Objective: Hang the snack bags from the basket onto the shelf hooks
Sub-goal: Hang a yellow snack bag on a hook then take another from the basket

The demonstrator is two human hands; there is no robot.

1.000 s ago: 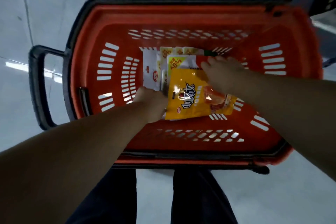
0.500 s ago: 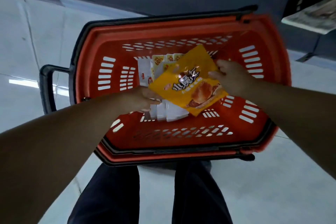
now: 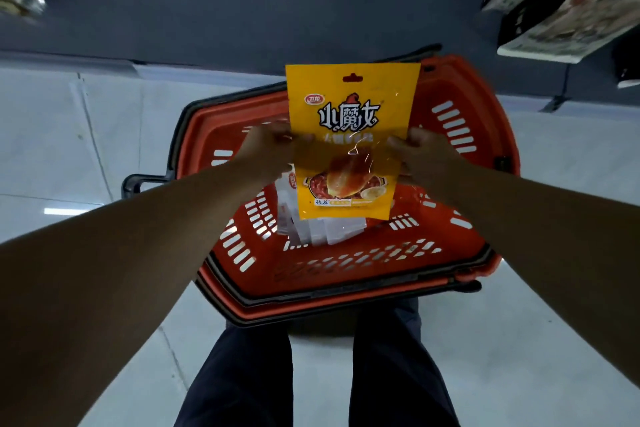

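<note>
Yellow snack bag [image 3: 349, 135] above basket [image 3: 346, 274]

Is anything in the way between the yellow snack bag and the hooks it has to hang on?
I can't tell: no hooks show in this view. Both hands, left hand and right hand, hold the yellow snack bag upright above the red basket. Nothing covers the hang hole at its top.

Pale tiled floor [image 3: 69, 135], dark trousers [image 3: 249, 378].
</note>
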